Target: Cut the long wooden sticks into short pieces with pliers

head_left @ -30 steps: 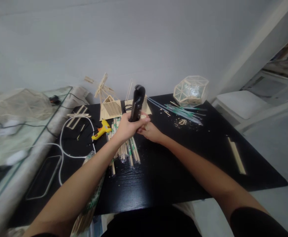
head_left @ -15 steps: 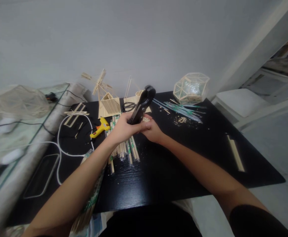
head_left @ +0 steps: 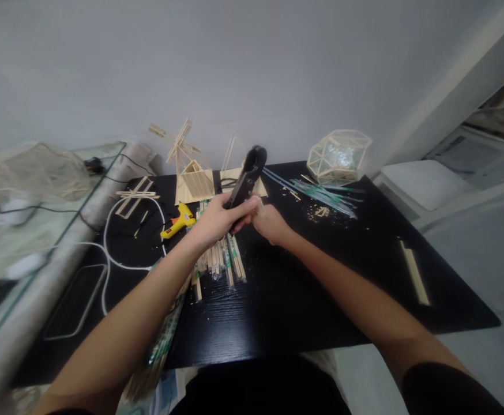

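Observation:
My left hand (head_left: pixel 214 220) is closed round the handles of a black plier-like cutting tool (head_left: pixel 246 176) that points up and away over the black table (head_left: pixel 304 300). Right beside it, my right hand (head_left: pixel 270 222) is curled shut, pinching what looks like a small pale wooden piece at the tool's lower end; the piece is mostly hidden. Both hands hover above a pile of wrapped wooden sticks (head_left: pixel 219 256).
A yellow glue gun (head_left: pixel 177 221) with a white cable (head_left: pixel 111 253) lies left of the hands. Stick-built models (head_left: pixel 194 178) stand at the back, a geodesic stick ball (head_left: pixel 339 155) back right, loose sticks (head_left: pixel 321 193) and a flat wooden strip (head_left: pixel 414 272) right.
The tool has tilted from nearly upright to leaning right, then swung slightly back. Both hands stayed together and shifted a little right.

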`<state>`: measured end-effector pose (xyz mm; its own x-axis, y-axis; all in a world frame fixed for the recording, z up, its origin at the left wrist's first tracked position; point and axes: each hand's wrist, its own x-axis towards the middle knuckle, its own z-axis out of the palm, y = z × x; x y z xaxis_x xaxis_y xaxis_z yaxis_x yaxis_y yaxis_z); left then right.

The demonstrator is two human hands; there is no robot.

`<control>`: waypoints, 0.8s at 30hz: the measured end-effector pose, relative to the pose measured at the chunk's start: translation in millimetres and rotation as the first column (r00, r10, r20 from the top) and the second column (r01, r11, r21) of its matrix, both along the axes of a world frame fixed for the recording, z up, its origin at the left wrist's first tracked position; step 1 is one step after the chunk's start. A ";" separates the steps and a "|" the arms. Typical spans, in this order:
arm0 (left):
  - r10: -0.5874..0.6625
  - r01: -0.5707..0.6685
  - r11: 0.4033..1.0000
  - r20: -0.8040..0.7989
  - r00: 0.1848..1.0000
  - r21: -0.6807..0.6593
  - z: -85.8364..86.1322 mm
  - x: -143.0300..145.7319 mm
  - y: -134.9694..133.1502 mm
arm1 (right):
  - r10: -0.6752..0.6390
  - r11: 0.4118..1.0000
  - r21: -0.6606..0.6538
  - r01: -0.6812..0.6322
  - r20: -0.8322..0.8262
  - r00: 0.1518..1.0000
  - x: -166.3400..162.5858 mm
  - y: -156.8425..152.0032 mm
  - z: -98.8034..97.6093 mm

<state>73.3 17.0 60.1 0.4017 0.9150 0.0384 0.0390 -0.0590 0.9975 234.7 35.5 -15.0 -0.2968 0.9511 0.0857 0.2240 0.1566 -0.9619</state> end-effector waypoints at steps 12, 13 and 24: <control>0.230 -0.239 0.965 -0.087 0.969 -0.106 -50.1 -56.3 -23.1 | -0.121 0.969 0.006 0.246 0.883 0.454 51.4 33.0 3.0; 0.252 -0.258 0.962 -0.070 0.965 -0.094 -55.0 -58.5 -23.2 | -0.138 0.970 0.034 0.242 0.893 0.428 52.1 33.5 2.4; 0.405 -0.404 0.911 0.007 0.914 0.080 -79.4 -72.1 -18.0 | -0.068 0.966 0.163 -0.201 0.909 0.411 34.7 40.7 -9.1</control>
<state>1.1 -1.0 -19.4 -0.0017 0.9934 0.1145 0.0860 -0.1139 0.9898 269.4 76.3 -24.2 -0.3891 0.9175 -0.0820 0.9161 0.3761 -0.1391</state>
